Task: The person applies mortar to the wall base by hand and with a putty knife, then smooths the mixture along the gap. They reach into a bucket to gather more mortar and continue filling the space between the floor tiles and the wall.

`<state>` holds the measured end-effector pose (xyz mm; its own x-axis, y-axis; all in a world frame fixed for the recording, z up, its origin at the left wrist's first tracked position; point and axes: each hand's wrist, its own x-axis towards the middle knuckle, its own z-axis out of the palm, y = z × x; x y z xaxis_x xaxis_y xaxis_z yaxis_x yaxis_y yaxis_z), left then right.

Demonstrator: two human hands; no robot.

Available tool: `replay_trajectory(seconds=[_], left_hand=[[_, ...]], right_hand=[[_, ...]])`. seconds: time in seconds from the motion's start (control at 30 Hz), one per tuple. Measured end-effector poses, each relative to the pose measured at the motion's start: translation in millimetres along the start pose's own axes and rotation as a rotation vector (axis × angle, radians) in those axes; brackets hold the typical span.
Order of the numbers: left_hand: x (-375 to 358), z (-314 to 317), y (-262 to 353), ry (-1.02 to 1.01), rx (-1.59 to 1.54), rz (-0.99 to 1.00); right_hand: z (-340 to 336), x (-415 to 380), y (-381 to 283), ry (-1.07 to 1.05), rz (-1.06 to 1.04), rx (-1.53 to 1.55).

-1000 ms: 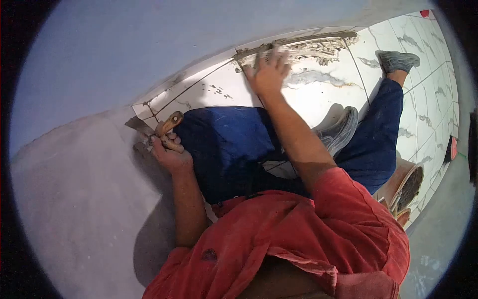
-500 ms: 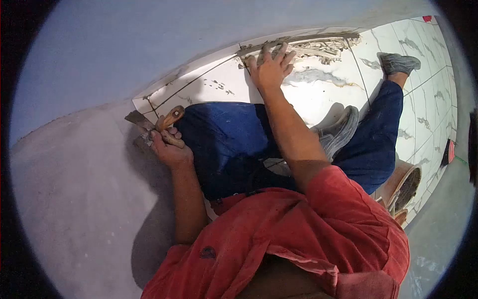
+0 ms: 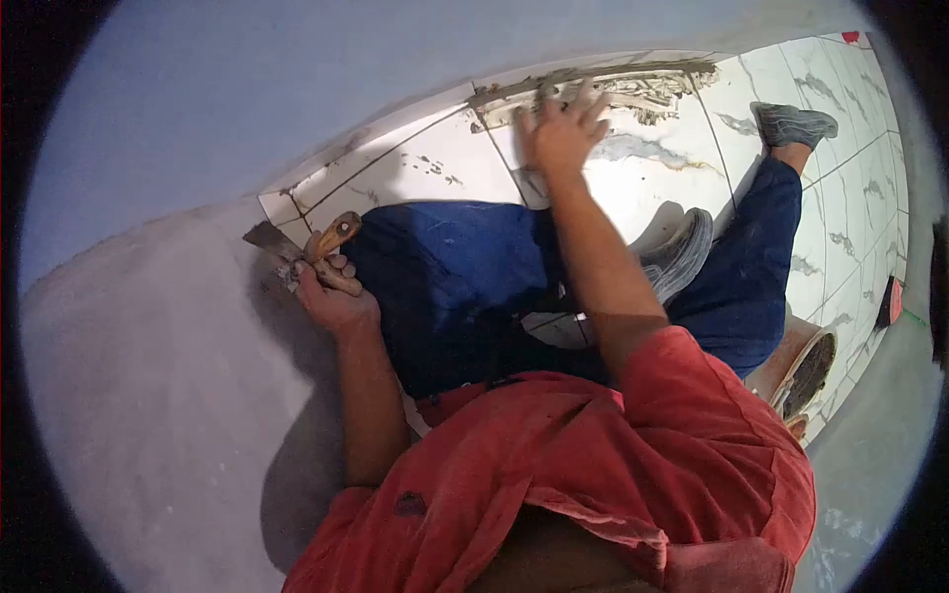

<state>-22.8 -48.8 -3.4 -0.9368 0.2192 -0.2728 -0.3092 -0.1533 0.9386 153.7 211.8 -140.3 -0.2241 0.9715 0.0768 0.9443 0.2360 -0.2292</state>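
Note:
My right hand point(image 3: 565, 138) is spread over the white marbled floor tile point(image 3: 657, 180), its fingertips at the smeared grout point(image 3: 633, 97) along the foot of the wall. The fingers are slightly blurred. A dark, wet band of grout point(image 3: 514, 91) follows the joint between the floor and the skirting tile. Near my knee, my left hand point(image 3: 336, 292) is closed around a scraper point(image 3: 267, 237) with a flat metal blade pointing up and left. A second curved wooden handle point(image 3: 336, 234) sticks up beside it in the same grip; its lower part is hidden by my fingers.
A bucket point(image 3: 806, 371) with dark contents stands at the right, behind my leg. A red and black object point(image 3: 892, 301) lies by the far wall. My bent leg point(image 3: 445, 262) and outstretched shoe point(image 3: 796, 126) rest on the tiles. The plain wall point(image 3: 297, 99) borders the work.
My right hand has slid to the right along the joint, showing more of the grout behind it. My left hand keeps its grip and has barely shifted.

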Motion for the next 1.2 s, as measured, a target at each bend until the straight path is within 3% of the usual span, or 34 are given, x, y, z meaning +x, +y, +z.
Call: replay_trajectory(seconds=[0.07,0.13,0.27,0.37,0.5,0.7,0.8,0.93,0.97,1.2], left_hand=[[-0.1,-5.9,1.4,-0.049,-0.028,-0.016],[0.7,-1.7,-0.1,-0.089,-0.05,-0.011],[1.0,-1.3,1.7,-0.124,-0.044,0.023],[2.3,-6.1,0.8,-0.147,-0.06,-0.013],[0.3,1.3,0.1,-0.063,-0.03,-0.004],[-5.1,11.4,8.2,-0.053,-0.004,-0.031],[-1.6,-0.6,5.8,-0.095,0.037,-0.033],[2.1,-2.9,-3.1,-0.027,-0.042,-0.059],[-0.3,-1.1,-0.2,-0.043,-0.037,-0.051],[2.4,-4.7,3.4,-0.141,0.036,-0.022]], right_hand=[[-26.4,3.1,6.0,-0.101,0.071,0.033],[-22.0,-1.1,-4.4,-0.066,0.058,0.115],[-23.5,-14.4,-14.3,-0.191,-0.109,0.08],[-13.2,2.1,12.9,-0.005,-0.001,0.135],[-15.1,14.1,34.1,0.079,0.142,0.144],[-24.8,-23.5,-27.5,-0.134,-0.06,0.28],[-26.5,-16.9,-16.2,0.011,-0.008,0.493],[-18.1,16.0,11.3,0.143,0.236,0.458],[-15.8,19.8,7.2,0.007,0.275,0.385],[-8.3,-14.7,-94.8,-0.172,0.286,0.43]])
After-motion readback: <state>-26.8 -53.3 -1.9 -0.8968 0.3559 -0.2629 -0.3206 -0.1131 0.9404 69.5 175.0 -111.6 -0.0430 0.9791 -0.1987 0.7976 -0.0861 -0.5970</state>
